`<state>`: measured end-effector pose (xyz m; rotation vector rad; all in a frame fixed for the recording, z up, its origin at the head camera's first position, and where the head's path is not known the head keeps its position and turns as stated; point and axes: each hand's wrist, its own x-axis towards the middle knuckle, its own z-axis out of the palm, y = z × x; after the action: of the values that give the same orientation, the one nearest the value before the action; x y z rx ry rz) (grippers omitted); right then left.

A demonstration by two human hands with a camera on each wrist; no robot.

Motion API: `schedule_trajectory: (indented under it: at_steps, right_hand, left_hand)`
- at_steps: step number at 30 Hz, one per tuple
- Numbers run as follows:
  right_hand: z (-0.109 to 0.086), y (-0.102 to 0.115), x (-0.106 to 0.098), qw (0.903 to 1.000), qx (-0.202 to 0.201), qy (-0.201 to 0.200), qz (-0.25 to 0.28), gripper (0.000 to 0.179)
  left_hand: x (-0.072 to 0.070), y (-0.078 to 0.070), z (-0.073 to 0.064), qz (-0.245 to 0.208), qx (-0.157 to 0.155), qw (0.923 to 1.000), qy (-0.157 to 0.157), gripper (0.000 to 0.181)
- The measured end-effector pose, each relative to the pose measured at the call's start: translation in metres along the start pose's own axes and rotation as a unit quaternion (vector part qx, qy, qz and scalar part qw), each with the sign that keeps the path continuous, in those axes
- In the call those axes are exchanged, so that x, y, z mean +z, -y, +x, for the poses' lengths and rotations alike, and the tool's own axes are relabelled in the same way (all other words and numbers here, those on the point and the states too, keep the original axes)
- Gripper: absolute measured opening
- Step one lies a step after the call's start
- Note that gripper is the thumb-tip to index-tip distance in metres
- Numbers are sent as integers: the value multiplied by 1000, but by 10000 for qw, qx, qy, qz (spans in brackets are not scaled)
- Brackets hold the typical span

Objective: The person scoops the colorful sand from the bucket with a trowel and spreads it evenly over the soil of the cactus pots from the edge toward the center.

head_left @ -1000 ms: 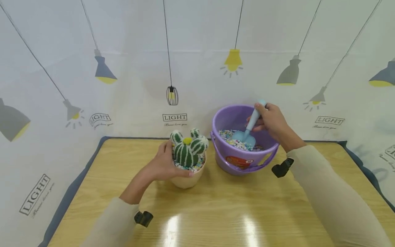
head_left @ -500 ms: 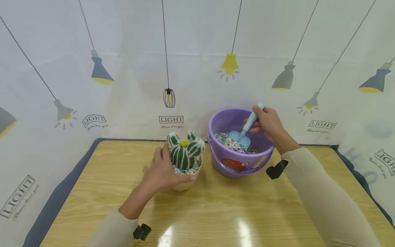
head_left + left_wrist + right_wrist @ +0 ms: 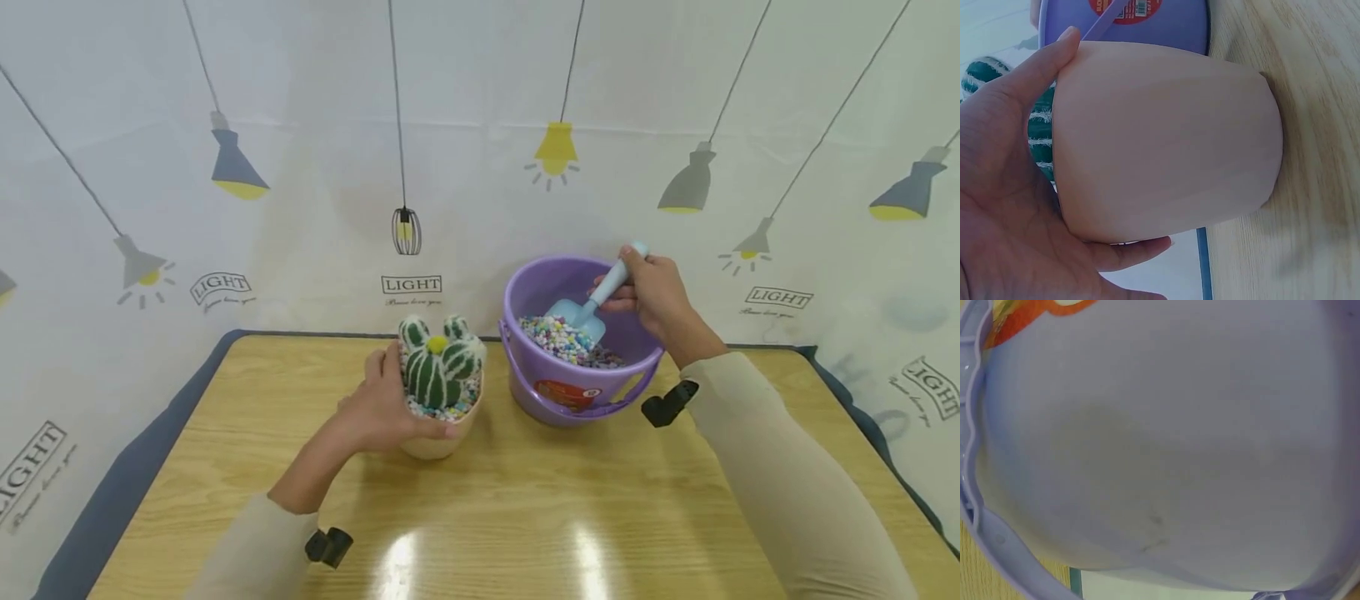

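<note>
My left hand (image 3: 378, 408) grips the rim of a beige flower pot (image 3: 435, 446), thumb at the near side and fingers round the far left side. In the pot stands a green cactus (image 3: 433, 379) with white stripes and a yellow top, set in colourful pebbles. The left wrist view shows the pot's smooth wall (image 3: 1166, 144) up close. With my right hand (image 3: 656, 292) I hold the handle of a light blue toy shovel (image 3: 611, 283) inside a purple bucket (image 3: 540, 367). The shovel's blade lies against colourful pebbles (image 3: 558, 337).
The bucket's handle (image 3: 637, 396) hangs down at its front. Both containers stand on a wooden table (image 3: 480, 517), with a lamp-patterned white cloth (image 3: 315, 208) behind. In the right wrist view the bucket's outer wall (image 3: 1166, 444) fills most of the frame.
The shovel's blade has shifted left and up in the bucket, and its handle leans lower to the right. The left hand keeps its grip on the pot. The head view has swung slightly.
</note>
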<state>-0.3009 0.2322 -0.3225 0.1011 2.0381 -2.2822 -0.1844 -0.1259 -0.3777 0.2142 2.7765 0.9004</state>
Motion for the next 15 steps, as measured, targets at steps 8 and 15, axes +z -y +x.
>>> schedule_trajectory:
  at_steps: [8,15]
  right_hand:
    - [1,-1,1,9989,53,-167,443,41]
    - [-4,7,-1,9961,-21,-582,667,48]
  left_hand:
    - [-3,2,-2,-196,35,9997,128,144]
    - [-6,4,2,-333,149,9989,278,144]
